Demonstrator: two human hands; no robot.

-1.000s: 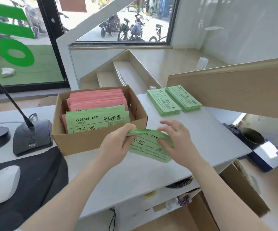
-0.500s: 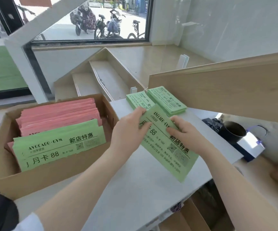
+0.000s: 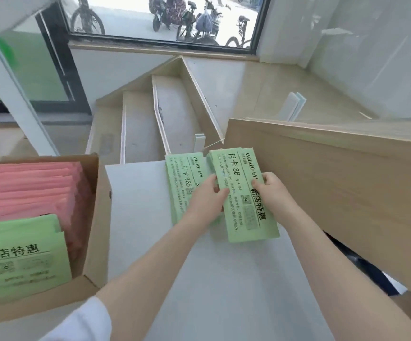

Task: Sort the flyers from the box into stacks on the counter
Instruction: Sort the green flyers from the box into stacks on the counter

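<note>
A bundle of green flyers (image 3: 242,205) marked "88" lies over the right-hand green stack at the far side of the white counter (image 3: 219,279). My left hand (image 3: 207,200) grips its left edge and my right hand (image 3: 272,193) grips its right edge. Beside it on the left sits a second green stack (image 3: 182,178) marked "365", partly hidden by my left hand. The cardboard box (image 3: 96,242) at the left holds upright pink flyers (image 3: 27,190) and green flyers (image 3: 19,257) in front of them.
A wooden panel (image 3: 342,193) rises along the counter's right side, close against the right stack. Beyond the counter's far edge, steps (image 3: 150,124) drop toward a window. A dark object lies below the counter's right edge.
Both hands carried the green bundle away from the box, turned it lengthwise and brought it down onto the right-hand stack. The view swung right, so the box now sits at the left edge.
</note>
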